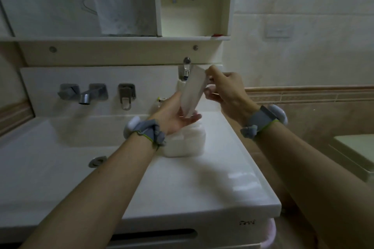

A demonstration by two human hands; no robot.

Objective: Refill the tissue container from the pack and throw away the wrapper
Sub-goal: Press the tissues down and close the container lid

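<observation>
Holding the tissue pack [192, 93] up between both hands, above the counter [202, 178]. My left hand [174, 117] sits under it, palm up, fingers relaxed and nearly straight, cradling the pack's lower end. My right hand [224, 91] is at the pack's upper end, thumb and fingers curled and pinching its top edge or wrapper flap; too blurred to tell which. Pack's long axis runs tilted, low end toward the left palm, high end up and away toward the right fingertips.

Tissue container [185, 141] stands on the counter directly below the left hand, just beside that wrist, partly hidden by it. I can't tell if its top is open. Left hand is the nearer one to it.

My guess: wrapper is being opened or peeled, nothing loaded yet. Next move probably turns on the pack going straight down from the hands into the container. Sink basin [60, 147] lies off to the left of the left arm.
</observation>
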